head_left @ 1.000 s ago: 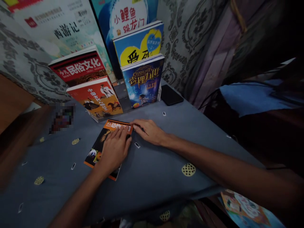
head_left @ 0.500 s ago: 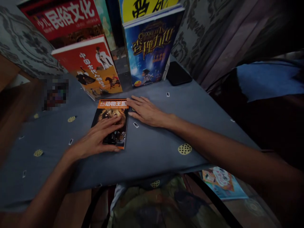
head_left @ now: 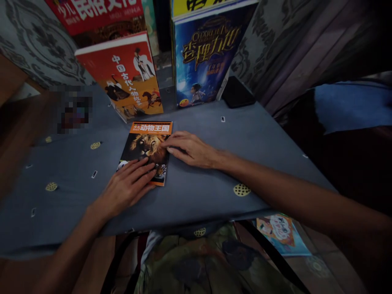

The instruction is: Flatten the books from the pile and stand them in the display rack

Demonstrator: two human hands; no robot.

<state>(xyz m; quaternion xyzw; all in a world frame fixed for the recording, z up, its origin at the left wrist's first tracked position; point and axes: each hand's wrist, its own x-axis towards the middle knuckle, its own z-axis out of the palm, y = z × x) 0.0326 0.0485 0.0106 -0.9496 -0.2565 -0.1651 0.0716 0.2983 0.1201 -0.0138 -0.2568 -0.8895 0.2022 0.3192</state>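
A lion book (head_left: 146, 149) is lying flat on the counter (head_left: 199, 192), just in front of the red book (head_left: 128, 77) and blue book (head_left: 203, 53) that are standing upright behind it. The left hand (head_left: 127, 188) is pressing open fingers on the lion book's near end, gripping nothing. The right hand (head_left: 190, 149) is resting flat at the lion book's right edge, its fingertips touching the cover, grip open. A black phone (head_left: 237, 93) is lying beside the blue book.

Lying flat and closed on the grey-blue tabletop (head_left: 214, 196): a thin lion book (head_left: 146, 149), front cover up, orange title band with white Chinese characters at the far end, lion's face below, tilting slightly left.
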